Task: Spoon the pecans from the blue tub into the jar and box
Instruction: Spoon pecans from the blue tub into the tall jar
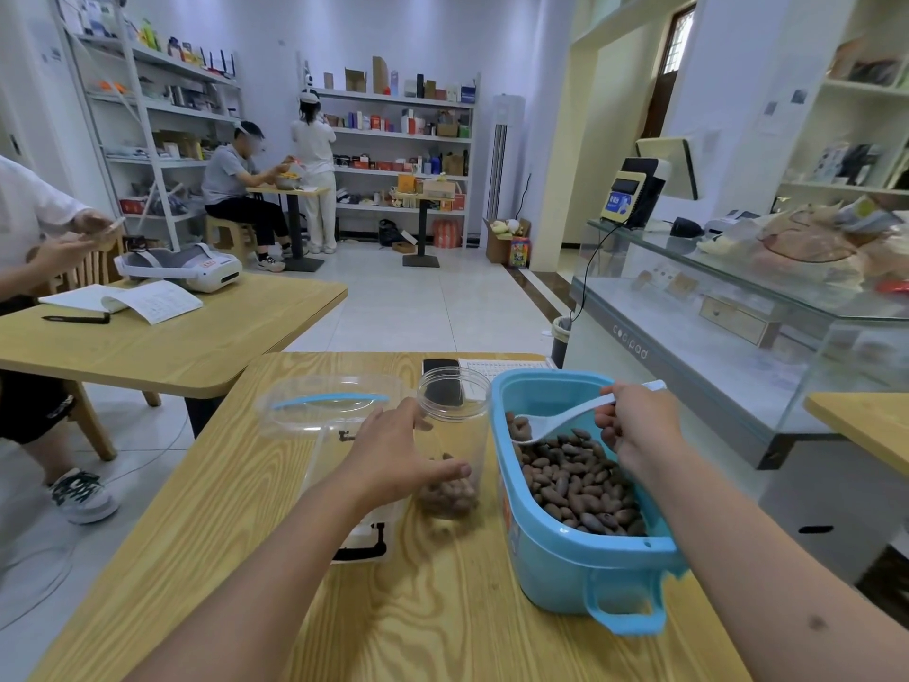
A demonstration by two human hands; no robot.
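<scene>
A blue tub stands on the wooden table at the right, holding a heap of brown pecans. My right hand grips the handle of a white plastic spoon; its bowl rests on the pecans at the tub's far end. A clear jar stands just left of the tub with a shallow layer of pecans at its bottom. My left hand wraps around the jar's side. A clear box with a blue seal sits left of the jar, partly hidden by my left hand.
A black phone and a paper sheet lie at the table's far edge. A glass counter stands to the right. Another wooden table with a notebook stands to the left, where a person sits.
</scene>
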